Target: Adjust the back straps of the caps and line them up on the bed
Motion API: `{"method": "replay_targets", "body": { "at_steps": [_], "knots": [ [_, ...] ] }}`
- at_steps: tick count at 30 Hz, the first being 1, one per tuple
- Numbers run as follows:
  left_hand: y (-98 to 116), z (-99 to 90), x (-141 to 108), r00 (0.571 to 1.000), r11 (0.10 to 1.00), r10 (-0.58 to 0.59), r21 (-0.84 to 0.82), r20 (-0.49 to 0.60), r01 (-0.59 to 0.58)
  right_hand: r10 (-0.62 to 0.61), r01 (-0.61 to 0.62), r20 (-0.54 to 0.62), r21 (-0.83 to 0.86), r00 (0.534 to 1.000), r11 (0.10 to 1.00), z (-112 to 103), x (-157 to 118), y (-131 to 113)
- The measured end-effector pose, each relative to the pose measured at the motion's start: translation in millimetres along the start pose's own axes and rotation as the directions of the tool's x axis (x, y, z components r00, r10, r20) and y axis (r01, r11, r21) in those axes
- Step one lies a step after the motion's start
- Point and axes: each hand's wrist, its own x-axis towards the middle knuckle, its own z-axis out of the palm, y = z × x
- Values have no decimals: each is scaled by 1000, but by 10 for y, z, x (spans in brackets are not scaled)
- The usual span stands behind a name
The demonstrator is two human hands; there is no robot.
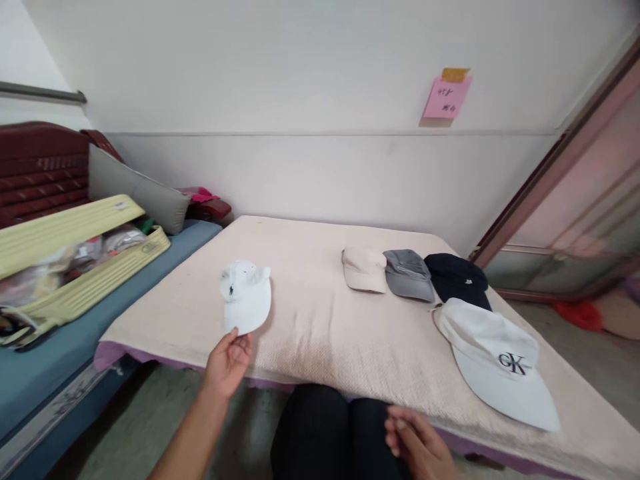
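Note:
My left hand (231, 360) pinches the brim edge of a white baseball cap (249, 308) with a small dark logo, at the left front of the cloth-covered table. My right hand (417, 437) is over my right knee, below the table's front edge, with its fingers curled in and nothing visible in them. On the right side of the table lie a beige cap (363, 267), a grey cap (409, 275), a navy cap (457, 277) and a larger white cap (493, 357) with dark letters on its front.
A pale patterned cloth (300, 267) covers the table. To the left is a blue mattress (113, 287) with a long yellow open case (90, 287) and a grey pillow (145, 190). Behind, a pink note (447, 98) is taped to the white wall. A framed glass door (565, 200) stands right.

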Motion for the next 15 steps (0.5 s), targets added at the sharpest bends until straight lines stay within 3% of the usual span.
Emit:
{"method": "replay_targets", "body": {
  "at_steps": [4,7,10,15],
  "knots": [
    [-361,-23,-630,991,998,-58,2,119,58,20,-34,244,52,970,998,628,-84,-321],
    [-593,-82,-1032,979,986,-135,116,155,117,-20,-77,436,203,900,976,858,-108,-586],
    [-751,-133,-1332,928,924,-274,337,253,181,-113,-114,517,388,848,915,863,-119,-829],
    [-795,-229,-1538,764,761,-495,631,415,150,-123,-129,462,477,879,870,611,-235,-996]
  ]
}}
